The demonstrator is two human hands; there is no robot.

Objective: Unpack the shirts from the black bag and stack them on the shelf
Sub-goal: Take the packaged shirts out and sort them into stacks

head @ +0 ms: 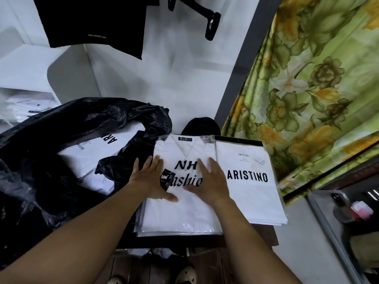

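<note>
A stack of white packaged shirts printed "NH Fashion" (182, 214) lies on the dark shelf (266, 236) in front of me. My left hand (149, 179) and my right hand (211, 181) both rest flat on the top package, fingers spread, gripping nothing. Right beside it lies a second stack of white shirts printed "ARISTINO" (250, 187). To the left the black bag (61, 140) sits open, with more white packaged shirts (92, 156) showing inside it.
A green and yellow floral curtain (307, 89) hangs at the right. A black garment (96, 23) and a black hanger (211, 23) hang on the white wall above. White shelving with more packaged shirts (24, 107) stands at the far left. My feet show below.
</note>
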